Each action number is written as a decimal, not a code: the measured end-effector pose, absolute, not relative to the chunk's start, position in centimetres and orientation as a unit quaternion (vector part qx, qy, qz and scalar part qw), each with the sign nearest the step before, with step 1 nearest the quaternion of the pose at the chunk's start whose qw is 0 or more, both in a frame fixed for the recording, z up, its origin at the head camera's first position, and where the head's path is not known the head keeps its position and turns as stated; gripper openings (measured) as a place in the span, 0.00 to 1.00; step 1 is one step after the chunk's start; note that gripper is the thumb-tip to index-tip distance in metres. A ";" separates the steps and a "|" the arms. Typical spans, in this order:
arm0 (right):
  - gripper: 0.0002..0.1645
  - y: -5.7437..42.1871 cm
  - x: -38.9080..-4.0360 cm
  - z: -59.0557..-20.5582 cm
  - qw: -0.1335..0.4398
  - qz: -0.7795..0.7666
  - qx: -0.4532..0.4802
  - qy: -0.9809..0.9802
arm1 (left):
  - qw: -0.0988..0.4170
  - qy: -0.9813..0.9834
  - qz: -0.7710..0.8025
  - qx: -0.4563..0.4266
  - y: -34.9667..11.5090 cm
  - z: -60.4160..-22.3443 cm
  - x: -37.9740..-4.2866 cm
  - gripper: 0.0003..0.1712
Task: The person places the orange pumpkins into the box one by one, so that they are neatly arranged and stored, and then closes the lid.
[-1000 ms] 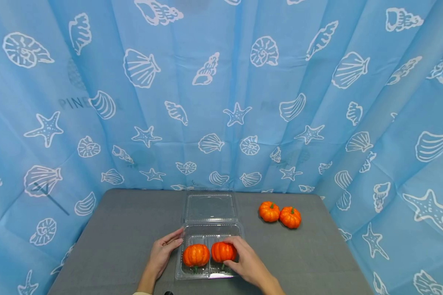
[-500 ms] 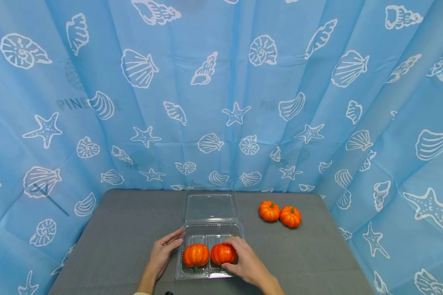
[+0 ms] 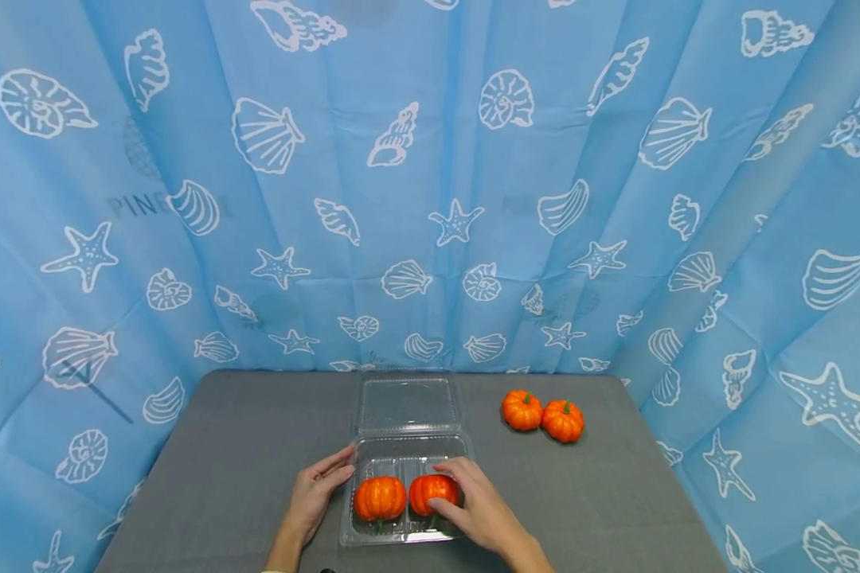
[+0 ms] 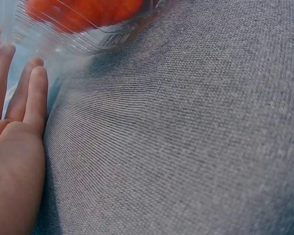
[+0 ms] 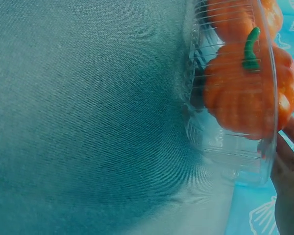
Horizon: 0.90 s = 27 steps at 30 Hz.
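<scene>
One blue curtain [image 3: 430, 159]: hangs behind and beside the table, printed with white seashells and starfish.
Grey cloth-covered table [image 3: 244, 446]: carries the container and every pumpkin.
Clear plastic clamshell container [image 3: 414, 435]: open near the table's front, its base ridged, two pumpkins inside.
Clamshell lid [image 3: 408, 402]: folded back flat toward the curtain.
Right hand [image 3: 474, 503]: thumb and fingers curve around the right-hand pumpkin, covering its side and the container's right end; how firmly each fingertip presses, I cannot tell.
Left hand [image 3: 314, 495]: fingers straight and slightly spread, tips at the container's left wall.
Left-hand pumpkin [image 3: 381, 499]: glossy, orange and ribbed, in the container's left half, stem toward the near edge.
Right-hand pumpkin [image 3: 424, 492]: in the right half, just beside its neighbour; the clear wall stands before it in the right wrist view.
Far pumpkins [image 3: 521, 411] [image 3: 563, 421]: two, touching each other on the table, right of the lid, green stems up.
Dark object [image 3: 327, 571]: cut off by the bottom edge, too little showing to name.
</scene>
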State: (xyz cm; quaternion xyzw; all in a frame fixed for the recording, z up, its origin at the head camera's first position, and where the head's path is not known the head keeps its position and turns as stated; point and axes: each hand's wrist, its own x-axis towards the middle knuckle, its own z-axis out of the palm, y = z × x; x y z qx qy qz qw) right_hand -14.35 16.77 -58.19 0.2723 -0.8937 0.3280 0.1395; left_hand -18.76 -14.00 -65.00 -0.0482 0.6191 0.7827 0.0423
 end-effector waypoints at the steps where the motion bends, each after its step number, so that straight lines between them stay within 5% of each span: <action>1: 0.28 16.8 -14.4 -58.1 0.148 0.326 0.272 -0.893 | 0.043 0.619 0.783 -0.049 -14.0 -65.0 -18.7 0.28; 15: 0.33 18.1 -16.1 -56.4 0.181 0.220 0.223 -0.932 | 0.047 0.621 0.781 -0.050 -14.1 -65.2 -18.9 0.29; 27: 0.44 19.1 -17.2 -56.3 0.116 0.145 0.167 -0.968 | 0.052 0.613 0.787 -0.043 -14.2 -65.0 -18.9 0.28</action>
